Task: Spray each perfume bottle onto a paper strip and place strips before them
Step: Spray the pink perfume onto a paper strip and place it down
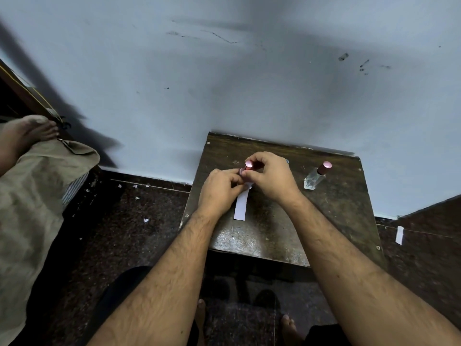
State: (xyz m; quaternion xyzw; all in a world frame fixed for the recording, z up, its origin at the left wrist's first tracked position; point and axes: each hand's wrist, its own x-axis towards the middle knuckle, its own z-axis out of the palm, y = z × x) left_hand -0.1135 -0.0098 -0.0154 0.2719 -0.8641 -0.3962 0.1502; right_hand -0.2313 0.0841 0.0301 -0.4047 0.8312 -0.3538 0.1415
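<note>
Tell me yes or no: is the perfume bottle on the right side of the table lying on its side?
No, the perfume bottle stands upright on the table, cap on, apart from both hands.

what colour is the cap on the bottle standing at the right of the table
Pink on top with a darker reddish side, on the bottle's cap; it shows in the head view.

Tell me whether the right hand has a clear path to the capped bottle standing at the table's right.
Probably yes. The bottle stands alone, with bare table between it and the right hand, but that hand is now busy gripping a pink cap and must let go first.
</note>
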